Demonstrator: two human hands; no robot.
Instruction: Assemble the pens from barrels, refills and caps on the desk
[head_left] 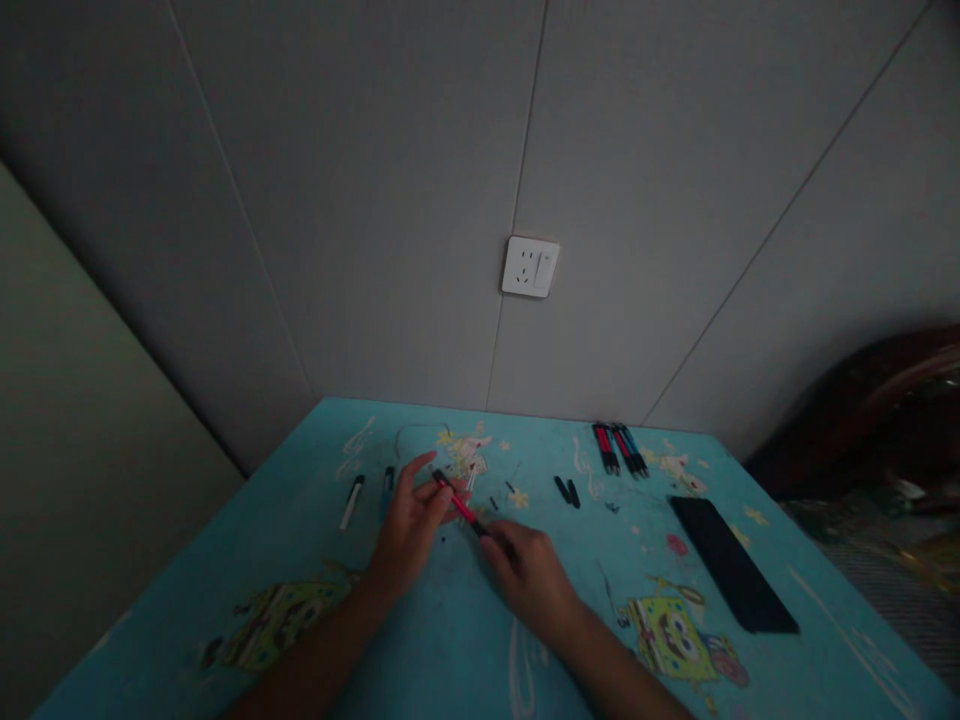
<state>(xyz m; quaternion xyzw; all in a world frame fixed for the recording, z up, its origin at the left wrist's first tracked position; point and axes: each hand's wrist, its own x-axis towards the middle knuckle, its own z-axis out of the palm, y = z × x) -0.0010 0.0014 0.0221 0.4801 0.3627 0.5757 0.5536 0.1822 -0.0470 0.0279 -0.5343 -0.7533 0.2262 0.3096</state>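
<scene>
A red and black pen [464, 508] is held slantwise between my two hands above the table. My left hand [417, 515] pinches its upper end between thumb and fingers, with the index finger raised. Around the lower black end, the fingers of my right hand [529, 570] are closed. A blue and black pen [387, 488] lies just left of my left hand, partly hidden by it. Further left is a white stick-like piece with a black end [352, 502]. Small dark bits [493, 503] lie beyond my hands.
Several red, blue and black pens [620, 450] lie in a group at the back right. Two short black pieces [568, 491] lie nearer the middle. A black flat case [731, 562] rests at the right of the cartoon-patterned blue table [450, 670]. A wall socket [530, 267] is behind.
</scene>
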